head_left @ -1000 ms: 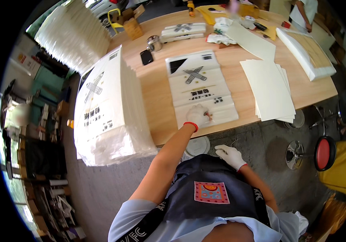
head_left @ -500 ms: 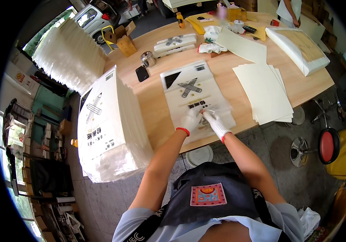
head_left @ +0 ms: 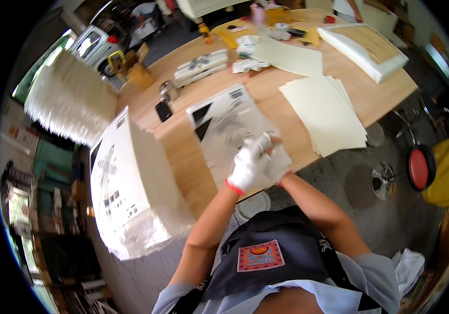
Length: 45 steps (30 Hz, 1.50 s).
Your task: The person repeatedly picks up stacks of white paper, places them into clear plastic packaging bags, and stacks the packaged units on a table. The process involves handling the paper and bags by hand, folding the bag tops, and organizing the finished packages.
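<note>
A translucent plastic bag [head_left: 223, 125] printed with crossed pencils lies on the wooden table in front of me, its near part lifted and creased. My left hand [head_left: 250, 166], in a white glove with a red cuff, is closed on the bag's near end. Against it, partly behind, is my right hand [head_left: 279, 163] in a matching glove; bare fingertips show near the top of the two hands. Motion blurs both hands, and the right hand's grip is hidden. Just right of the bag lies a fanned stack of cream paper sheets [head_left: 324, 115].
Tall stacks of packed paper [head_left: 125, 183] and clear bags [head_left: 70, 99] stand at the left. A phone [head_left: 163, 111], a metal canister [head_left: 169, 91] and wrapped packs [head_left: 201, 68] lie beyond. A white-edged package [head_left: 363, 49] sits far right. A red stool [head_left: 419, 172] stands past the table.
My hands have come together, the left crossing in front of the right, and the bag's near part has been raised and creased. The whole view has shifted and tilted a little.
</note>
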### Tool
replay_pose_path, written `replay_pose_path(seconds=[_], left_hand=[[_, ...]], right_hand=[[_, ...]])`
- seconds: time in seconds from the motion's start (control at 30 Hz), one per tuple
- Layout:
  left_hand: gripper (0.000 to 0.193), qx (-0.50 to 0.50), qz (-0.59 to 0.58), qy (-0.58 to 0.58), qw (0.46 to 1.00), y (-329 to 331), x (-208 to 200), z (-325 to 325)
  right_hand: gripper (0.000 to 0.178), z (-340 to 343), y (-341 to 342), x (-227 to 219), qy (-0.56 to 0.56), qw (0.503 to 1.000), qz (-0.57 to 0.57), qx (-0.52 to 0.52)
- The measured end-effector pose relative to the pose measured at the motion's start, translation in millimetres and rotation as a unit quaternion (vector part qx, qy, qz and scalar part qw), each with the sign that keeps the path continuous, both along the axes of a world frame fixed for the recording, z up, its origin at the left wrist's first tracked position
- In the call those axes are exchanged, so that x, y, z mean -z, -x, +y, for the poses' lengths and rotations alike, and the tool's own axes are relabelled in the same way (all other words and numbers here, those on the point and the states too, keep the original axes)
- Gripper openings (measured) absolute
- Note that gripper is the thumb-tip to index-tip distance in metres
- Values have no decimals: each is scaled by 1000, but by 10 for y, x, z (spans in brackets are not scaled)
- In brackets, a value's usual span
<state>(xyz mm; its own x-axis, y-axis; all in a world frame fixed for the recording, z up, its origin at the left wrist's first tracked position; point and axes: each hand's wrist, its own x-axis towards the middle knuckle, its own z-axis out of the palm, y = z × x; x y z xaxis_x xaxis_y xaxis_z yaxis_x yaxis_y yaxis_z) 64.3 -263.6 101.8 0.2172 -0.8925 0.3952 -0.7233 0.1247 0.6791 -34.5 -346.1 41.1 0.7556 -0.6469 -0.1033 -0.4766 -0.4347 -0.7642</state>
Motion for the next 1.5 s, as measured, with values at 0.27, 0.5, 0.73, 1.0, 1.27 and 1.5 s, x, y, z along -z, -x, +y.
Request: replay_pose_path(seconds=[0.27, 0.5, 0.73, 1.0, 1.27, 1.5], left_hand=[[32, 47, -92, 63, 993, 487, 300, 162], [19, -52, 168, -105, 979, -198, 1025, 153], [23, 92, 321, -173, 927, 258, 963, -469], [31, -62, 570, -247, 781, 477, 842, -574], [65, -24, 17, -398, 917, 288, 418, -172], [64, 87, 42, -422, 901, 902, 321, -49]], right_hand=[[20, -12, 272, 636, 115, 976, 124, -139], [42, -861, 1413, 586, 469, 875, 98, 71], [25, -1468, 1591, 798, 499, 866, 25, -15], [27, -238, 1351, 38, 363, 922, -135, -10], [40, -547, 1448, 705, -470, 799, -328, 184], [44, -187, 1229, 602, -62, 971, -38, 227]])
